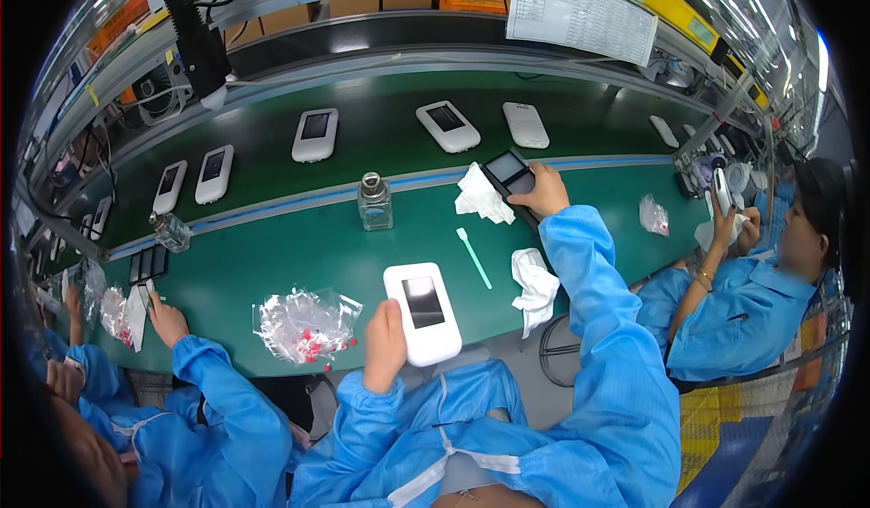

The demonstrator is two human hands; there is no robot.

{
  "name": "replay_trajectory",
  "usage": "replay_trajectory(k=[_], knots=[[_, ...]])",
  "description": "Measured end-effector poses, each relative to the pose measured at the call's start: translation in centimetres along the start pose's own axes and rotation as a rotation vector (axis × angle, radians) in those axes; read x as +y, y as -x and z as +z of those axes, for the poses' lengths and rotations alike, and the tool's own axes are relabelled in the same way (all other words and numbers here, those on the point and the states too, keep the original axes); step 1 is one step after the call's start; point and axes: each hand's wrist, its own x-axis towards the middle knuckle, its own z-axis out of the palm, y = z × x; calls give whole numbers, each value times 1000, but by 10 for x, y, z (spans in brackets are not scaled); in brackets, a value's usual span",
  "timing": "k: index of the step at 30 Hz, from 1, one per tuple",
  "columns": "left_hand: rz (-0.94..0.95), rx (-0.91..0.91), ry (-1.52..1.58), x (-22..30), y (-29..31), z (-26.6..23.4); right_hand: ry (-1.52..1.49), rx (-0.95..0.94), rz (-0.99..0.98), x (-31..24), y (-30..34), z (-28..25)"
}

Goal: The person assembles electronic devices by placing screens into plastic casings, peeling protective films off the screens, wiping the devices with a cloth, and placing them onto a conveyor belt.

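Observation:
My left hand (pixel 386 345) is closed around the left edge of a white handheld device (pixel 439 348) with a dark screen, held face up at the front edge of the green work table. Farther forward and to the right, my right hand (pixel 546 193) closes over the edge of a black compartment tray (pixel 504 165); its fingertips are partly hidden. A crumpled white cloth (pixel 482 194) lies against the tray's left side. Another white cloth (pixel 535 289) is at the near table edge. Between the cloths and the device lies a pale green swab (pixel 473 259).
A glass bottle (pixel 374 204) stands at mid-table, with a pile of clear bags with red bits (pixel 306 327) nearer. Several white devices (pixel 315 135) lie on the dark green belt (pixel 381 114) behind. Co-workers sit left (pixel 217 390) and right (pixel 748 309). A lamp (pixel 204 64) hangs far left.

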Motion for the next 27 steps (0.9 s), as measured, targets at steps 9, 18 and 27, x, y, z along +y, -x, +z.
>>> replay_trajectory(k=[9,18,27], knots=[[45,11,-205,16,3,-13,-271,94,130,54,-36,35],[18,38,-524,42,10,-12,-264,-10,252,77,-70,50],[330,182,-520,52,26,-20,77,-58,15,41,-67,31]])
